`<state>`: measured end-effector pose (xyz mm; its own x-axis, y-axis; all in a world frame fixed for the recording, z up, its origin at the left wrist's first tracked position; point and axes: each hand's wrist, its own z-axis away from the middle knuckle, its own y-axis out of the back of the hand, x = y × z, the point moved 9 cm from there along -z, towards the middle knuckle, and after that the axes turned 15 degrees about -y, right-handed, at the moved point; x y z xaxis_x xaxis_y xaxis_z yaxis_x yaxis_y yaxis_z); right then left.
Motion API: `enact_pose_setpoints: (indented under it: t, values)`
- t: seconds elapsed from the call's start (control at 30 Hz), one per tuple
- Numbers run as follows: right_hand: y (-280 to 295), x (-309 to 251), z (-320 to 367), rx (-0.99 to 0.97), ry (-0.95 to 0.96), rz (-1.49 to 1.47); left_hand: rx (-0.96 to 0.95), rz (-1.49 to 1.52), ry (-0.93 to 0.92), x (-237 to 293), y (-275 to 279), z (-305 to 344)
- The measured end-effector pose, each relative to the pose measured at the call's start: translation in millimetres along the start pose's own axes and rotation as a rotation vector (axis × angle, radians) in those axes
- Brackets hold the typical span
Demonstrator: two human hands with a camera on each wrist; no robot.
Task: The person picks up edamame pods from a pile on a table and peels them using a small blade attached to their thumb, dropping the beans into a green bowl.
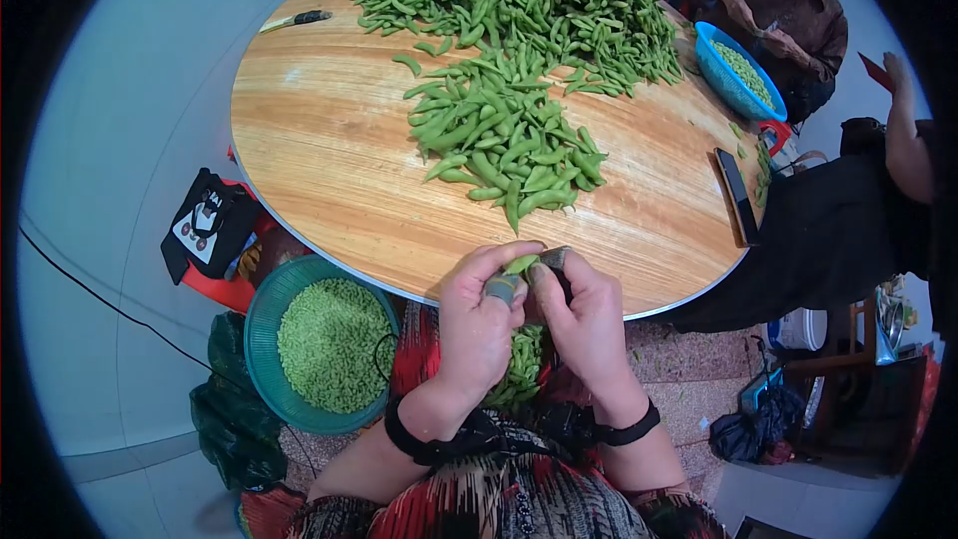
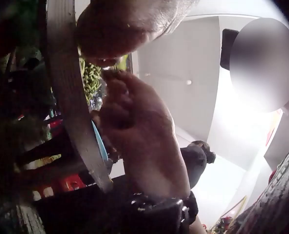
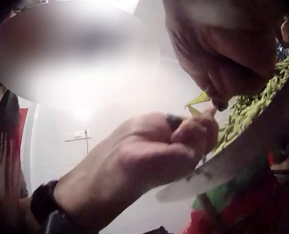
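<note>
Over the near edge of the table, both hands meet at one green edamame pod. My left hand pinches it, with a grey-green covering on the thumb. From the other side my right hand pinches the same pod; a dark covering shows by its fingers. In the right wrist view the yellow-green pod sticks out between the fingertips of the two hands. A small pile of edamame pods lies on the table just ahead of the hands. Below them, partly hidden, more green pieces lie in the lap area.
The round wooden table carries a large heap of pods, a knife and a phone. A green basket of shelled beans stands at lower left. Beside a seated person is a blue basket.
</note>
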<state>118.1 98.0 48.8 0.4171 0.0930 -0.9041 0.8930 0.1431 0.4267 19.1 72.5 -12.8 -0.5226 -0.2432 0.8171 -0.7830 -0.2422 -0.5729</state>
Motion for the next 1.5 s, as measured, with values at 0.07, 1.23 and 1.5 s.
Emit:
enact_pose_setpoints:
  t: [0.07,1.23,1.5]
  values:
    - [6,19,-6,0.005,-0.055,-0.054,-0.023,0.057,0.003,3,1,0]
    - [-32,-30,-84,-0.124,0.402,0.982,-0.082,-0.026,-0.035,36,27,-11]
    - [-10,4,-58,-0.574,-0.385,-0.186,-0.181,0.209,0.087,29,1,-29]
